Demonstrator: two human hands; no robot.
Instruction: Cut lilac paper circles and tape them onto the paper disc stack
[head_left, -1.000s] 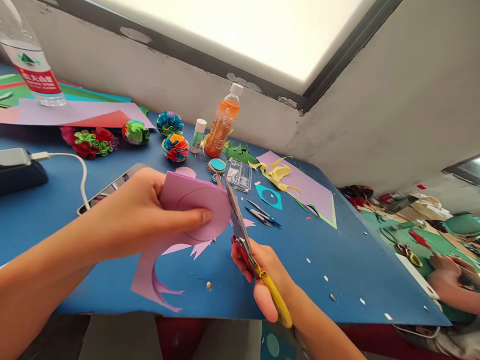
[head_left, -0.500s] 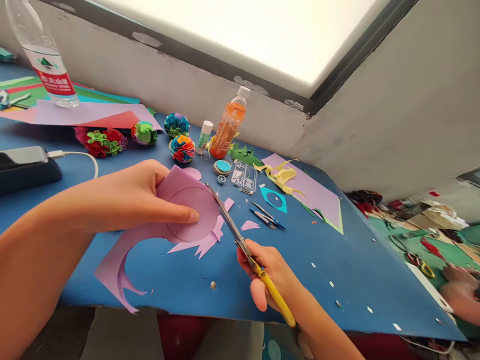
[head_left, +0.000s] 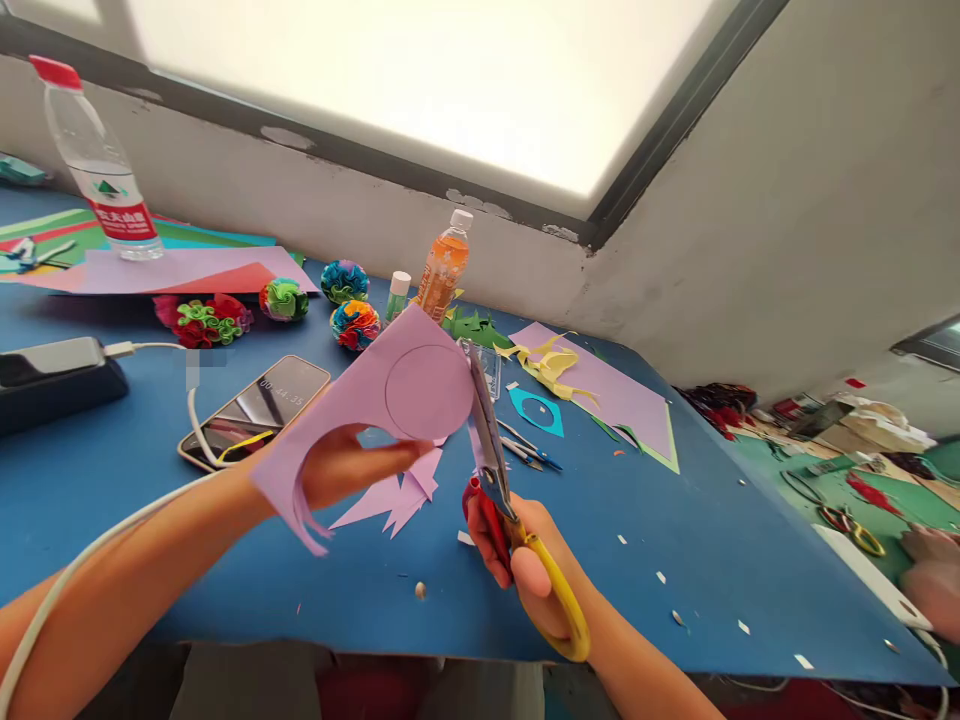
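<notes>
My left hand [head_left: 349, 467] grips a sheet of purple paper [head_left: 427, 388] above the table. It holds the sheet from behind and below, and part of the hand shows through a curved cut-out. A circle is drawn on the sheet, and thin strips hang at its lower end. In my right hand [head_left: 538, 545] are scissors [head_left: 489, 440] with one yellow and one red handle. Their blades point upward at the paper's right edge, near the circle. Pointed purple scraps [head_left: 409, 500] lie on the table below.
A phone [head_left: 281, 395] and a white cable lie left of the paper. Behind stand an orange drink bottle [head_left: 444, 270], a water bottle [head_left: 124, 205] and ruffled paper balls [head_left: 355, 325]. Pens [head_left: 529, 450] and a blue cut-out [head_left: 538, 410] lie to the right. Another person's hand [head_left: 930, 575] is far right.
My left hand has turned the paper and moved behind it, raising it. The scissors have tilted more upright, and their handles have spread. The phone has come into view.
</notes>
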